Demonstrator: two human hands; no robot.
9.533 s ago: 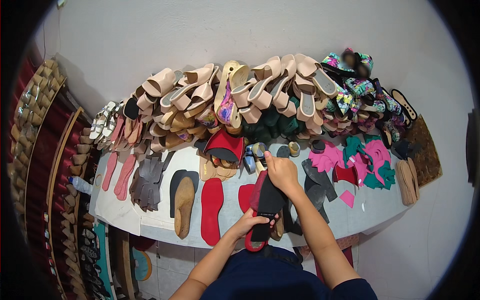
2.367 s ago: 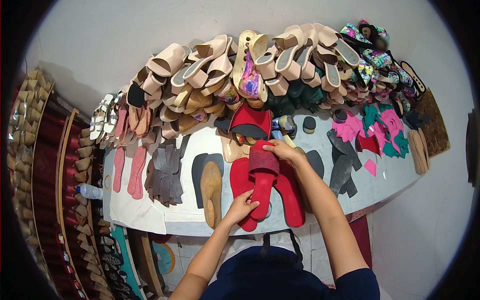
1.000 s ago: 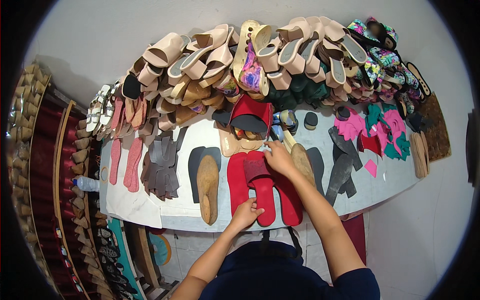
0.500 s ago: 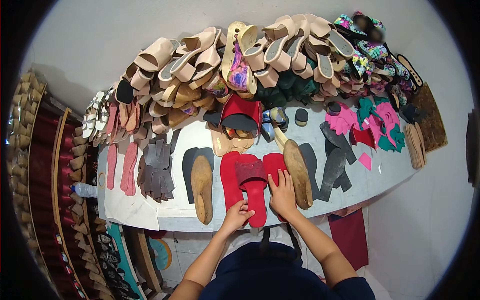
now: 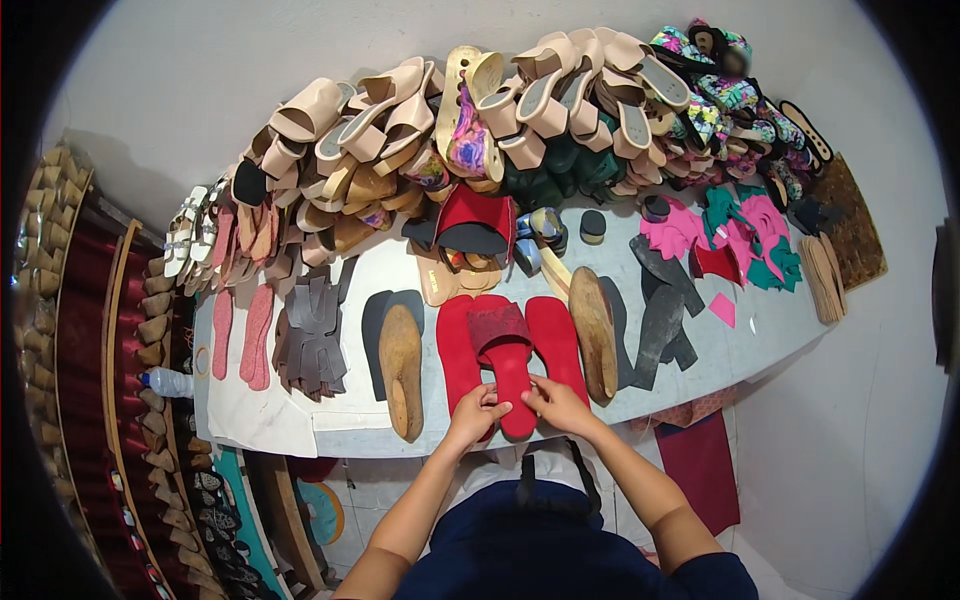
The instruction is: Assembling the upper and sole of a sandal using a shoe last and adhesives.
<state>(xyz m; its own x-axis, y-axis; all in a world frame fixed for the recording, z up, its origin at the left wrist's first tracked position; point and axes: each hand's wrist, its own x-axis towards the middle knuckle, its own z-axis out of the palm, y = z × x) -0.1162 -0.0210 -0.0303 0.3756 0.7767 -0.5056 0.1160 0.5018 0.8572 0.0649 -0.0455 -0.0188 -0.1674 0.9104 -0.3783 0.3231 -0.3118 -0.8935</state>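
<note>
A red slipper (image 5: pixel 513 375) with a dark red, sparkly strap lies in front of me, heel toward me. My left hand (image 5: pixel 474 416) pinches the left edge of its heel end between thumb and fingers. My right hand (image 5: pixel 560 406) grips the right edge, its thumb near the left one. Two plain red soles flank the slipper: the left red sole (image 5: pixel 456 345) and the right red sole (image 5: pixel 556 345), each partly covered by a hand. Outside them stand a wooden shoe last (image 5: pixel 403 375) on the left and another wooden last (image 5: pixel 594 340) on the right.
Grey cut pieces (image 5: pixel 312 335) and pink insoles (image 5: pixel 258 340) lie left on the table. Black strips (image 5: pixel 664 325) and pink and green scraps (image 5: pixel 755 235) lie right. A heap of beige heeled sandals (image 5: pixel 400 120) lines the back. Racks of lasts (image 5: pixel 45 280) stand left.
My right hand has left the right red sole and taken hold of the slipper's heel end. The left hand stays on the slipper. The whole view has shifted slightly.
</note>
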